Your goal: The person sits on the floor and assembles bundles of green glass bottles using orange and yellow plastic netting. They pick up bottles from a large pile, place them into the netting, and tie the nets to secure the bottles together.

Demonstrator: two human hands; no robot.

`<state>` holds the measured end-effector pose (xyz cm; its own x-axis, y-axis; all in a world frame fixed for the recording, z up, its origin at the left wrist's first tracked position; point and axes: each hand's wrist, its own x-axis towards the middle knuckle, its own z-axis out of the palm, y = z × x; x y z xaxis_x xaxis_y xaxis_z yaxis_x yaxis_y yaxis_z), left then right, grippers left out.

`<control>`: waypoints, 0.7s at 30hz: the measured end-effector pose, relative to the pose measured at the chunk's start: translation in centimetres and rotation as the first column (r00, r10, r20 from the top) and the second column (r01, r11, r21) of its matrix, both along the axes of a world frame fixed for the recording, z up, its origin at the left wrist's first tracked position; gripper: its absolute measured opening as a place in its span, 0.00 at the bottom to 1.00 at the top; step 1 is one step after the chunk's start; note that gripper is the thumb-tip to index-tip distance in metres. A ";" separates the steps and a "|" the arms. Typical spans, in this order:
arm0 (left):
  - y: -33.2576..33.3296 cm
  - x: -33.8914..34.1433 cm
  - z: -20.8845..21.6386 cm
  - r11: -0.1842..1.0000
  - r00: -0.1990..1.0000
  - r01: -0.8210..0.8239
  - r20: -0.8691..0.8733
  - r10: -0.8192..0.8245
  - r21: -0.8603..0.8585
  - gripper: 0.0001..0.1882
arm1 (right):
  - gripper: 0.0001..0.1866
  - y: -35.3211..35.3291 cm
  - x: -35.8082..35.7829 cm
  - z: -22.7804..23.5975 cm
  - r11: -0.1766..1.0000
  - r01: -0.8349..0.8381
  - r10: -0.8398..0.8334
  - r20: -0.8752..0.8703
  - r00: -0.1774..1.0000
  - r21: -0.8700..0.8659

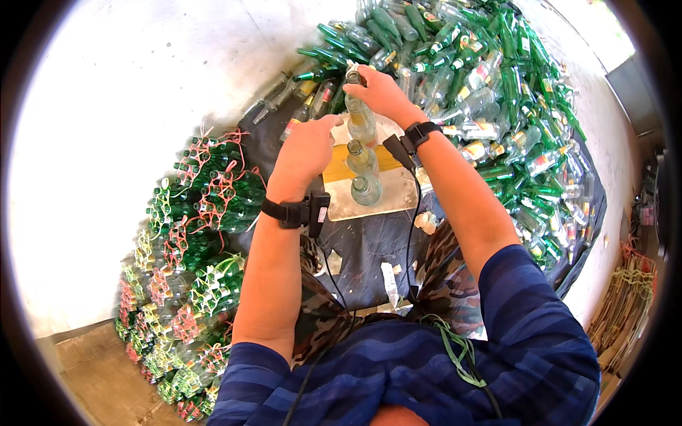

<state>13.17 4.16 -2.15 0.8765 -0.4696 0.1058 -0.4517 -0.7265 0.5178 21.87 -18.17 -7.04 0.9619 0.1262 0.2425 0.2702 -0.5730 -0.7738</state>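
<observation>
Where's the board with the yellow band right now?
Head view, just above and right of centre: the board sits beneath the standing clear bottles, with the loose bottle heap to its right and string-tied bottles to its left.

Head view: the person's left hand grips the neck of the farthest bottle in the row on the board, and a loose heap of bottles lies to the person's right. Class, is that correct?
No: the head view shows the right hand, not the left, gripping the farthest bottle. The loose heap of bottles does lie to the person's right.
</observation>
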 end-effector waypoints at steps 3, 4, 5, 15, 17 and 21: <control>-0.9 1.0 0.2 0.998 0.999 -0.040 0.015 0.041 -0.056 0.20 | 0.25 -0.1 0.0 0.2 1.000 0.010 -0.010 -0.031 0.999 0.009; -1.4 1.3 0.3 0.996 0.999 -0.051 0.010 0.052 -0.073 0.21 | 0.25 -0.2 -0.1 0.3 1.000 0.013 -0.013 -0.031 0.999 0.019; -1.8 1.5 0.5 0.994 0.998 -0.063 0.004 0.063 -0.089 0.22 | 0.24 -0.2 0.0 0.4 1.000 0.016 -0.015 -0.041 0.999 0.027; -3.8 3.3 -0.2 0.990 0.991 -0.121 -0.071 0.116 -0.074 0.24 | 0.19 0.0 0.0 0.6 0.998 -0.019 0.020 0.015 1.000 -0.064; -3.9 3.9 -0.8 0.993 0.990 -0.115 -0.080 0.116 0.012 0.23 | 0.19 -0.1 0.1 0.6 0.998 -0.045 0.046 0.015 0.999 -0.048; -4.3 4.2 -1.5 0.992 0.991 -0.115 -0.082 0.110 -0.061 0.22 | 0.18 -0.2 0.4 0.7 0.998 -0.052 0.051 -0.037 0.998 -0.041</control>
